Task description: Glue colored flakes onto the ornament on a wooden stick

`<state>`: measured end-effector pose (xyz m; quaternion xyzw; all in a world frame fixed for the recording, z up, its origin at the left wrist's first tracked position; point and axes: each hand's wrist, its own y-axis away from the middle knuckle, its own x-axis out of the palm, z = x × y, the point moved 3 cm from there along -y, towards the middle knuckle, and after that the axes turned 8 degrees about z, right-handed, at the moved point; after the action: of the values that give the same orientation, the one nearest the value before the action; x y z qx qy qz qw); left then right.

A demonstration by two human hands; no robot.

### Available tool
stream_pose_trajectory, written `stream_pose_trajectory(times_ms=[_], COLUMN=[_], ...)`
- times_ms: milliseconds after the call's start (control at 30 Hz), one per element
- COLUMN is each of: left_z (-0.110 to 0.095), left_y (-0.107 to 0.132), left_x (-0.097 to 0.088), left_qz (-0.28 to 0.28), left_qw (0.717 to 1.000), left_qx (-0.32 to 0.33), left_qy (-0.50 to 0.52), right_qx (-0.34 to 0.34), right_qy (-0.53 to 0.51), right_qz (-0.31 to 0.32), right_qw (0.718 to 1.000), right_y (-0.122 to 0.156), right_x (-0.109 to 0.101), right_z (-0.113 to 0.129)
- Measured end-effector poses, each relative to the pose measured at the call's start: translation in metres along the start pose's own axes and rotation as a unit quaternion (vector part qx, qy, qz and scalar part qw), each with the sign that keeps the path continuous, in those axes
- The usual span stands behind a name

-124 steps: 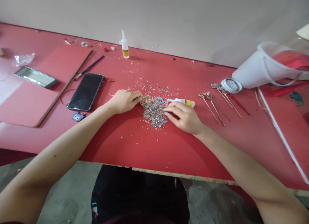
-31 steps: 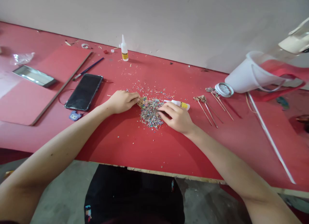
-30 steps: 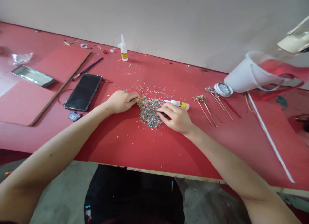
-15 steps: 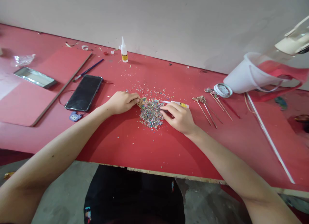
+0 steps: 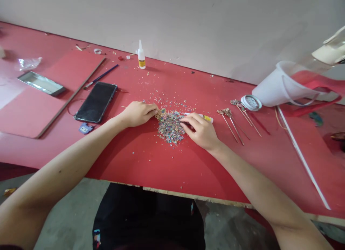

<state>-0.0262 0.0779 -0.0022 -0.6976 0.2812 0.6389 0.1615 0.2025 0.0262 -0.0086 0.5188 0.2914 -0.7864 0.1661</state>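
A heap of tiny coloured chips (image 5: 170,126) lies on the red table (image 5: 151,160). My left hand (image 5: 138,112) is closed in a pinch on a small gold ornament (image 5: 161,113) at the heap's upper left edge. At the heap's right side my right hand (image 5: 201,130) rests with its fingers curled, fingertips touching the chips; what they pinch, if anything, is too small to see. A small white glue tube with a yellow label (image 5: 202,117) lies just behind my right hand.
Several decorated hairpins (image 5: 237,118) and a round white tin (image 5: 251,102) lie to the right, by a tipped white bucket (image 5: 280,86). A phone (image 5: 96,101), blue pen (image 5: 100,76), metal tray (image 5: 41,83) and red board (image 5: 40,95) sit left. Another glue bottle (image 5: 141,56) stands at the wall.
My right hand's fingers have shifted slightly over the right side of the chip heap. My left hand has stayed pinched on the ornament. The view has drifted a little.
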Motion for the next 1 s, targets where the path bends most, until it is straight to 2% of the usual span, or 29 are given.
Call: stream_pose_trajectory(times_ms=[433,633,800,1000], left_z=[-0.0011,-0.0012,-0.0011,-0.0058], left_y=[0.001,0.0005,0.0008,0.0037], left_x=[-0.0008,-0.0004,-0.0007,-0.0012], left_qz=[-0.005,-0.012,-0.003,-0.007], left_qw=[1.0,1.0,1.0,0.999], left_qx=[-0.004,-0.001,0.002,0.021], left_qy=[0.006,0.001,0.016,0.027], right_qx=[-0.008,0.0,0.023,0.111], right_qy=[0.033,0.014,-0.1,-0.279], right_qz=[0.013,0.006,-0.031,-0.037], right_qw=[0.999,1.0,0.994,0.953], right_y=[-0.0041,-0.004,-0.0036,-0.0016], right_x=[0.0044,0.0043,-0.003,-0.0017], right_z=[0.0,-0.0009,0.0004,-0.0033])
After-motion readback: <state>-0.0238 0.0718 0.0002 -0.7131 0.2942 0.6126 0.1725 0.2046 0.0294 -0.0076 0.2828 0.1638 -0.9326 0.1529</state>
